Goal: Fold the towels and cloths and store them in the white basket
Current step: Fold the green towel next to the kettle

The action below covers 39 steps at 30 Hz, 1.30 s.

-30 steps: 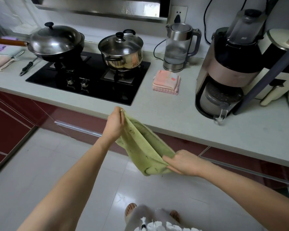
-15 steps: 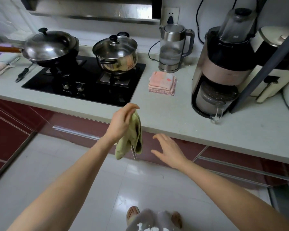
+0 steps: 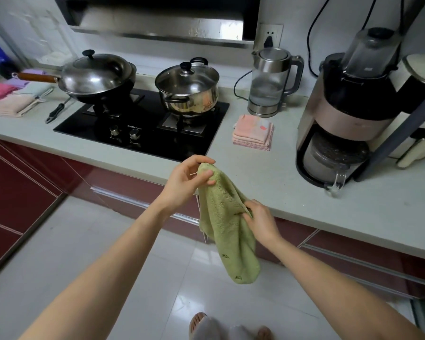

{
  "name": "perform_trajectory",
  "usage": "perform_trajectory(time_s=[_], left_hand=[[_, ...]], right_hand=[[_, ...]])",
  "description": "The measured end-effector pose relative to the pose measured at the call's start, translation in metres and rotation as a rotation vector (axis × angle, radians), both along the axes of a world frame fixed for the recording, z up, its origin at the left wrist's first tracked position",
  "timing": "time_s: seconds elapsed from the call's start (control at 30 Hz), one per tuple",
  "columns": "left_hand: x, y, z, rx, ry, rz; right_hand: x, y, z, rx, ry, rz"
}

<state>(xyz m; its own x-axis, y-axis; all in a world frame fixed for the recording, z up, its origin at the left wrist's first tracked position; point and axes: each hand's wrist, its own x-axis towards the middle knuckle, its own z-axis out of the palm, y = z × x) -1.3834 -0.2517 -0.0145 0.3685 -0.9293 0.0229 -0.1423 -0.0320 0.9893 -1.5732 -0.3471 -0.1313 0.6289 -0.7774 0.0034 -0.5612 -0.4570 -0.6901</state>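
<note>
Head view: the left hand (image 3: 187, 179) pinches the top corner of a green towel (image 3: 227, 231) between thumb and curled fingers, holding it up in front of the counter edge (image 3: 268, 192). The right hand (image 3: 261, 220) grips the towel's right edge partway down, fingers curled into the fabric. The towel hangs in the air over the floor, its lower end drooping below both hands. Behind the hands, one folded pink stack (image 3: 253, 132) lies on the counter just in front of one kettle (image 3: 271, 81). Beside it sits one black hob (image 3: 142, 130) carrying two lidded pots: a wok (image 3: 96, 74) and a steel saucepan (image 3: 188, 88). More folded cloths (image 3: 10, 99) lie at far left. A blender machine (image 3: 349, 119) stands at right.
</note>
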Motion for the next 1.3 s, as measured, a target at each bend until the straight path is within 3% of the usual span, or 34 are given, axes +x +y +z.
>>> perform_trajectory(time_s=[0.1,0.27,0.4,0.5,0.8,1.07,1.2,1.3], left_hand=[[0.004,0.001,-0.004,0.027,-0.082,0.012],[0.017,-0.001,-0.021,0.131,-0.369,-0.025],[0.011,-0.003,-0.028,0.159,-0.539,-0.044],[0.003,-0.012,-0.030,0.161,-0.589,-0.037],[-0.015,-0.038,-0.009,-0.179,-0.757,0.178],[0.009,-0.035,-0.039,0.187,-0.910,0.076],[0.017,-0.035,-0.044,0.271,-0.938,0.055],[0.022,-0.040,-0.042,0.273,-1.040,0.049]], right_hand=[[-0.014,-0.012,0.000,-0.009,0.060,0.038],[-0.048,-0.029,0.009,-0.260,0.417,0.289],[-0.067,-0.036,0.013,-0.386,0.510,0.380],[-0.074,-0.037,0.010,-0.353,0.554,0.385],[-0.115,-0.047,-0.011,-0.237,0.611,0.213],[-0.142,-0.068,0.001,-0.205,0.604,0.076],[-0.146,-0.073,0.012,-0.300,0.640,0.165],[-0.140,-0.077,0.018,-0.335,0.608,0.117]])
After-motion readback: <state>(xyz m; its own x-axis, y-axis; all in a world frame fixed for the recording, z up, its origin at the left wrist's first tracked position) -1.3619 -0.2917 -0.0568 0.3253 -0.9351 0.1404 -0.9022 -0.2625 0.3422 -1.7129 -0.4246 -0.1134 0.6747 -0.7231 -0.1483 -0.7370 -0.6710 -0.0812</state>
